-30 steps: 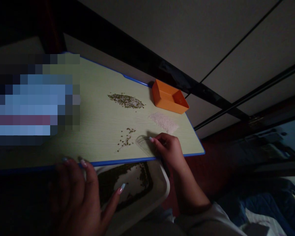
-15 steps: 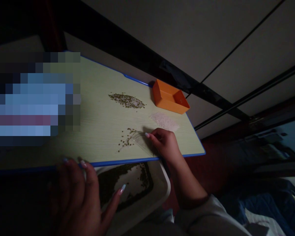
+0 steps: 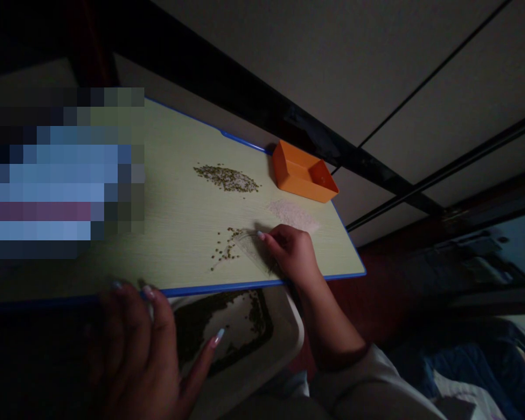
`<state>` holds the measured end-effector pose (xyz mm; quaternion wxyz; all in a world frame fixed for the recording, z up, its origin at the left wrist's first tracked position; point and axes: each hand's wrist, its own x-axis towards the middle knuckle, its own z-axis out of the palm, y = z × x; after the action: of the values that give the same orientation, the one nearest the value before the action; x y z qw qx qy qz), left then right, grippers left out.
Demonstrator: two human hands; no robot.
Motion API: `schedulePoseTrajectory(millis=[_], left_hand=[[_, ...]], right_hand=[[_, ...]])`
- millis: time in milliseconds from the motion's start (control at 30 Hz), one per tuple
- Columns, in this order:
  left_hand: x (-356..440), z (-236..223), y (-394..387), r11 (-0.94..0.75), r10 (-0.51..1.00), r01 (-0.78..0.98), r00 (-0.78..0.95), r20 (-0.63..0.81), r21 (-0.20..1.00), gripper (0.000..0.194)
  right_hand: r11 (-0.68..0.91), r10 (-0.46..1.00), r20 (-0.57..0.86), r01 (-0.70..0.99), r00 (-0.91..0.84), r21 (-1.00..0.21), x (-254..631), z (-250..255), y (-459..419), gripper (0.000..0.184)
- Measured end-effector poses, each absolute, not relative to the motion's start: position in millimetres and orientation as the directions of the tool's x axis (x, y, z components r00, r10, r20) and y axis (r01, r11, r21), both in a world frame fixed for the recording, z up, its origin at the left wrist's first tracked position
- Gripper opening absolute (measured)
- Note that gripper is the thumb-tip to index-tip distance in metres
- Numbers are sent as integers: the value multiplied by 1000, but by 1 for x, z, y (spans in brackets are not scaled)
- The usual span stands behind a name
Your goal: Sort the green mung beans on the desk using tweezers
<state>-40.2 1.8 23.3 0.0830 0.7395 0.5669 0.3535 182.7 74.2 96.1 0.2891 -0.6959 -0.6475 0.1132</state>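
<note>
My right hand (image 3: 291,251) is over the table (image 3: 170,233), thumb and index finger pressed together. Whatever is in that pinch is too small or hidden to name. Just left of these fingers lies a thin see-through sheet or mesh-like piece (image 3: 250,246), partly covered by the hand. Loose green beans (image 3: 227,248) are scattered beside it. Behind the hand is a heap of white rice (image 3: 293,214), and farther back a mixed heap of green beans and rice (image 3: 227,178). My left hand (image 3: 144,356) has its fingers apart, fingertips at the table's front edge.
An orange box (image 3: 306,172) stands at the table's back right corner. Below the front edge, a white tub (image 3: 295,326) holds a dark green layer of beans. Blurred blocks (image 3: 70,175) cover the left side. Dark blue cloth (image 3: 468,361) lies at lower right.
My right hand has shifted very slightly toward the back of the table, its fingers still together. The left hand and the heaps look unchanged.
</note>
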Motion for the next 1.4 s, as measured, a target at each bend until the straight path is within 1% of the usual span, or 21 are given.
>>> schedulePoseTrajectory(millis=[300, 500, 600, 733, 933, 1000, 1067, 1200, 1267, 1333, 1400], left_hand=[[-41, 22, 2, -340, 899, 781, 107, 424, 524, 86], [-41, 23, 2, -333, 902, 778, 98, 421, 533, 86], [-41, 23, 2, -332, 904, 773, 97, 417, 541, 85], [-41, 23, 2, -324, 908, 772, 90, 410, 547, 85], [-41, 23, 2, -334, 903, 774, 100, 417, 538, 86], [-41, 23, 2, -341, 900, 772, 104, 424, 536, 85], [-41, 23, 2, -346, 896, 771, 101, 433, 534, 85], [-40, 23, 3, -334, 900, 776, 94, 425, 536, 85], [-41, 23, 3, -340, 900, 779, 107, 422, 527, 85], [-41, 24, 3, -349, 896, 779, 114, 430, 521, 86], [-41, 24, 3, -351, 894, 777, 112, 433, 523, 87]], right_hand=[[-54, 952, 238, 872, 192, -486, 186, 95, 73, 31], [-107, 936, 249, 873, 250, -476, 192, 95, 70, 31], [-137, 927, 258, 884, 274, -446, 197, 97, 70, 31], [-191, 907, 290, 911, 306, -365, 208, 100, 72, 29], [-295, 888, 320, 943, 331, -157, 231, 109, 78, 29], [-314, 880, 331, 940, 342, -136, 238, 113, 80, 27], [-290, 881, 331, 939, 337, -186, 241, 115, 81, 26], [-112, 939, 251, 899, 235, -423, 233, 114, 79, 28], [-47, 965, 199, 857, 172, -513, 225, 110, 77, 30], [-21, 978, 163, 831, 134, -556, 218, 106, 76, 31], [-12, 983, 143, 825, 112, -564, 213, 103, 78, 30]])
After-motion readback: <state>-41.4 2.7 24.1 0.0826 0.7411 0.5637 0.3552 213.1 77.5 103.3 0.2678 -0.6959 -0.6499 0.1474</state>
